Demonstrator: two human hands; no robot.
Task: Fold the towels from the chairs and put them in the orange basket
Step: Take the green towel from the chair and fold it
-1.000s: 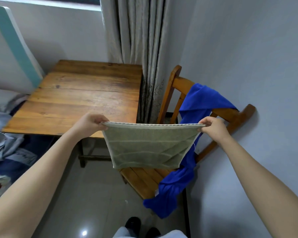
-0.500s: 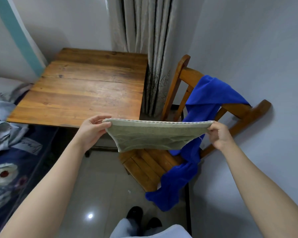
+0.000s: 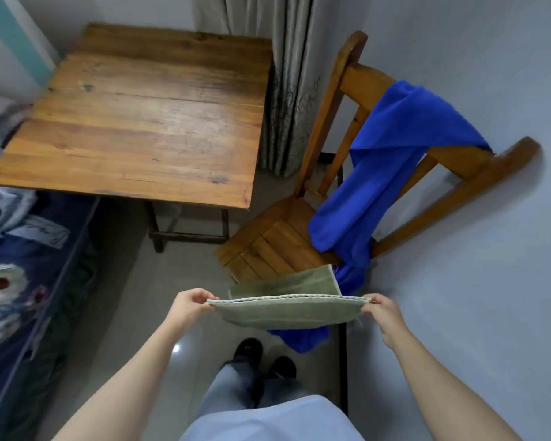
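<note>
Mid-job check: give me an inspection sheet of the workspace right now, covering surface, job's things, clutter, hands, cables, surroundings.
Surface: wooden table, left of the wooden chair.
Job's things: green towel stretched between both hands; blue towel draped over the chair's back and seat; orange basket not in view.
Clutter: rumpled bedding at left.
Grippers: left hand pinches the green towel's left corner, right hand its right corner.
Cables: nothing seen.
Surroundings: curtain, grey wall, tiled floor.

table left of chair, draped towel over its back (held towel before it)
</note>
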